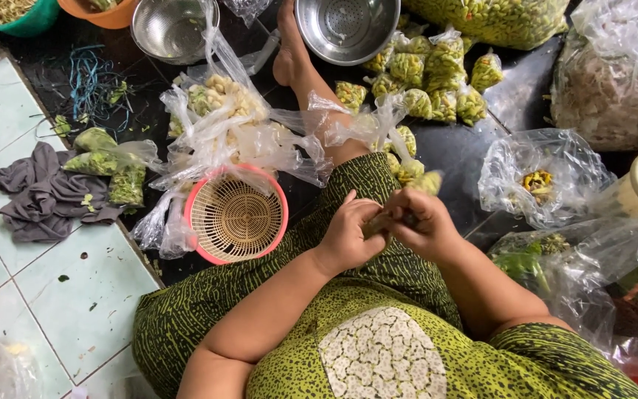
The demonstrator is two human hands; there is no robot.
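small item mostly hidden between hands | green bowl cut off

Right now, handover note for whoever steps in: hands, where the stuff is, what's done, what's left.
Left hand: closed on one end of a small greenish piece held over the lap.
Right hand: closed on the other end; a small filled bag sits just above its fingers, and I cannot tell if it is held.
Things: pink basket by the left knee, empty; two steel colanders past the foot.
Done: a cluster of filled, tied small bags lies ahead.
Left: large bulk bag at the top is full; loose plastic bags lie by the basket.
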